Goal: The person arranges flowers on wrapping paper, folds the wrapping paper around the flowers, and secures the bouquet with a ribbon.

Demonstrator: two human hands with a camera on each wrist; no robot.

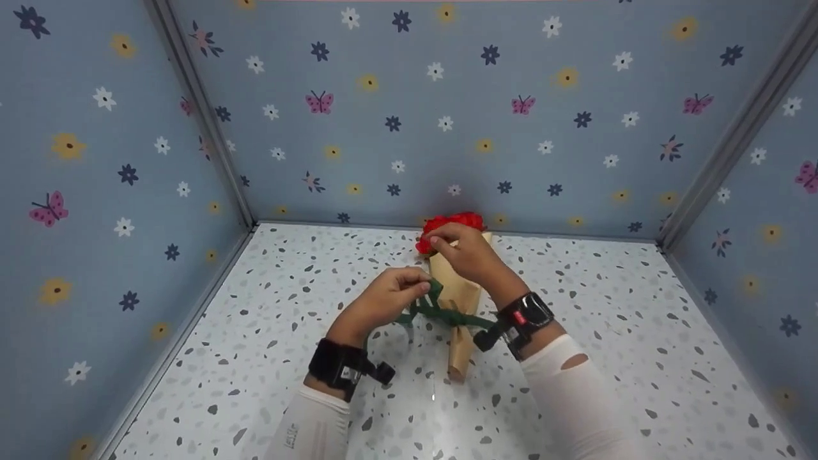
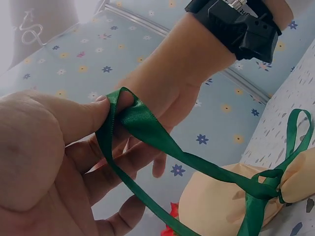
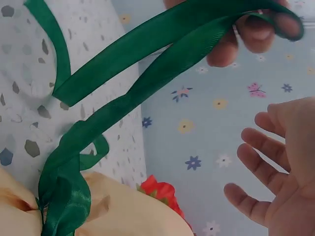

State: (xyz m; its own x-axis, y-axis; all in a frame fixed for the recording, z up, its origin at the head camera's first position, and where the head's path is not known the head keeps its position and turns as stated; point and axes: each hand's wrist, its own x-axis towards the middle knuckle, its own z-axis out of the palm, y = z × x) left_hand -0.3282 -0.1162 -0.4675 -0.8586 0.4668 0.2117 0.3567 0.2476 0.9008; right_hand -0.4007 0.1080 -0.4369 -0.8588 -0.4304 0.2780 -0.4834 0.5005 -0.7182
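Note:
A bouquet of red flowers lies on the speckled tabletop, wrapped in tan paper that narrows toward the person. Green ribbon is tied round the wrap, with a small loop standing out on one side. My left hand pinches a raised, folded length of this ribbon between thumb and index finger, left of the wrap. Over the flower end is my right hand, its fingers relaxed and apart from the ribbon. In the right wrist view its fingers hold nothing.
A blue back wall with flowers and butterflies stands right behind the bouquet. Similar panels rise at left and right, joined by grey metal corner strips. Each wrist wears a black camera band.

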